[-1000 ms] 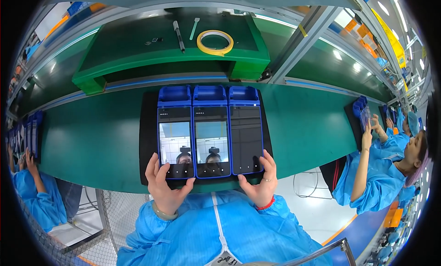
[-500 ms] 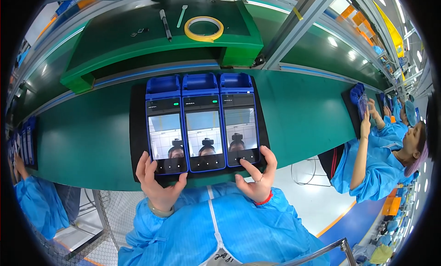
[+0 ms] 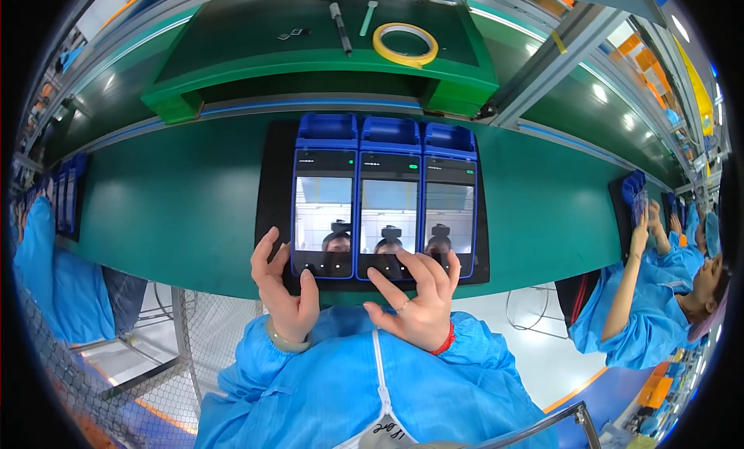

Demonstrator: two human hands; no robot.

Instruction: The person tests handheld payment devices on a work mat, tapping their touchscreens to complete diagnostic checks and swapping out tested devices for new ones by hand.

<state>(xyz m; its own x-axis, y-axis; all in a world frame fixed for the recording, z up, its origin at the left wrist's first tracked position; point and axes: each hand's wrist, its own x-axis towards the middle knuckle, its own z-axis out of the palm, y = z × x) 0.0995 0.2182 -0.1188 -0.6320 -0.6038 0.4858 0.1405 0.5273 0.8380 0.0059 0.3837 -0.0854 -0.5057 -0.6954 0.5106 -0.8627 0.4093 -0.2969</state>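
Right hand (image 3: 422,302) has shifted from right to middle screen (image 3: 390,195): on a green tabletop (image 3: 178,209), a black mat (image 3: 276,193) bears three blue-framed devices (image 3: 390,131); it and the left hand (image 3: 287,298), fingers loosely spread, grip nothing. Light single-fingertip taps look best.

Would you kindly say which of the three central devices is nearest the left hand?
The leftmost device: the left hand is by this one's lower left corner, while the right hand overlaps the middle device and the rightmost device.
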